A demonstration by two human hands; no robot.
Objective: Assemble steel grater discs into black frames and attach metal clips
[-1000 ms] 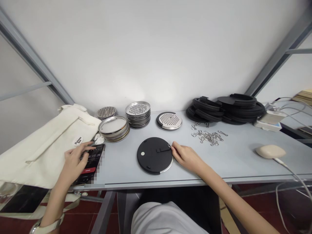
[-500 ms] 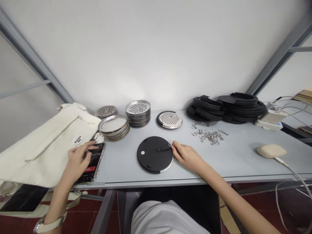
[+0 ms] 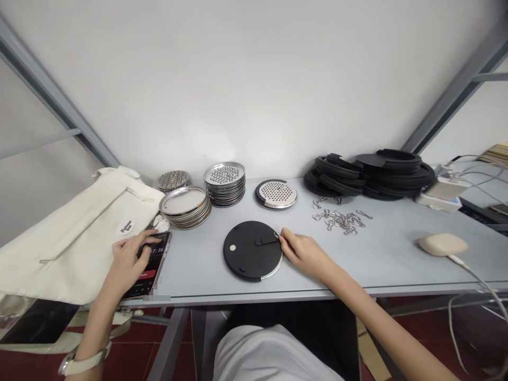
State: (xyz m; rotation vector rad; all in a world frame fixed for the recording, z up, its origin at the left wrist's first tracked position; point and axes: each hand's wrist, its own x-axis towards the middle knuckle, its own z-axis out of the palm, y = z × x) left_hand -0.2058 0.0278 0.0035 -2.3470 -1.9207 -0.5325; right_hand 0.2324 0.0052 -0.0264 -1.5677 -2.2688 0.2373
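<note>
My right hand (image 3: 300, 252) is closed in a pinch at the right edge of a round black disc (image 3: 248, 259) lying flat near the table's front. A small wire clip (image 3: 276, 235) pokes out of its fingertips over the disc's edge; the rest of the clip is hidden by the fingers. The disc has a slotted tab, a pale dot and a strip of bright metal at its lower right rim. On the left, my left hand (image 3: 129, 262) hovers over or rests on a lit phone (image 3: 157, 259), fingers bent and apart, holding nothing.
Behind stand stacked metal grater discs (image 3: 225, 182), shallow metal lids (image 3: 185, 207) and one grater in a black ring (image 3: 277, 194). Black rings (image 3: 335, 174) are piled at back right, near loose wire clips (image 3: 343, 220). A cream bag (image 3: 91, 238) lies left; a corded beige device (image 3: 443, 244) sits right.
The digits on the phone screen have changed. Both hands, the disc and the clip keep almost the same places; the view has shifted very slightly.
</note>
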